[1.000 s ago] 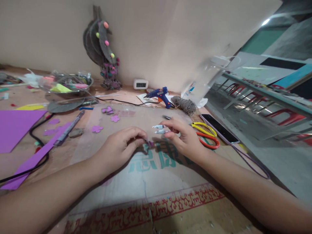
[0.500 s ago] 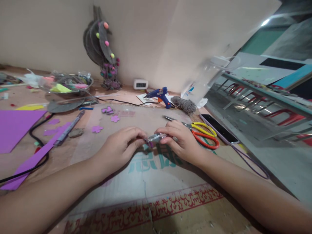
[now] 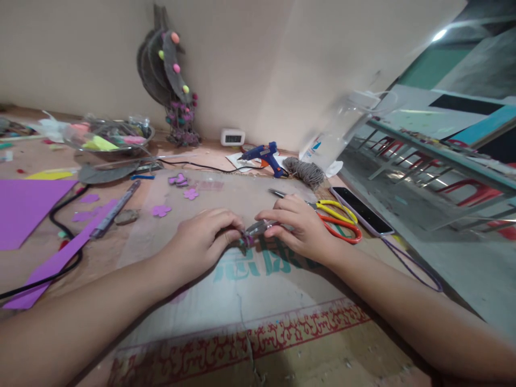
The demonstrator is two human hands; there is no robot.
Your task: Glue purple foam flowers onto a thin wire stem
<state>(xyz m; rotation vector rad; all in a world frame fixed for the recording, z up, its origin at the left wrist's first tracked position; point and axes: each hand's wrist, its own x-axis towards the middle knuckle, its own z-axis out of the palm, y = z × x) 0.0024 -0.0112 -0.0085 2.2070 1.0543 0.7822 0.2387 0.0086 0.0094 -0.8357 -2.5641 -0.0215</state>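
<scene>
My left hand (image 3: 205,239) pinches a small purple piece (image 3: 245,240) just above the printed cardboard sheet (image 3: 242,301). My right hand (image 3: 300,228) grips small metal snips (image 3: 258,227), whose blades are closed and touch the purple piece. The two hands meet at the middle of the sheet.
Yellow and orange scissors (image 3: 336,217) and a phone (image 3: 360,210) lie right of my right hand. A blue glue gun (image 3: 264,156), a twine ball (image 3: 308,172), purple foam sheets (image 3: 24,207), purple foam flowers (image 3: 161,210) and a black cable (image 3: 60,215) surround the sheet. A clear bowl (image 3: 108,141) stands far left.
My right hand moved left with the snips toward my left hand; the blades, open a second ago, have closed at the purple piece.
</scene>
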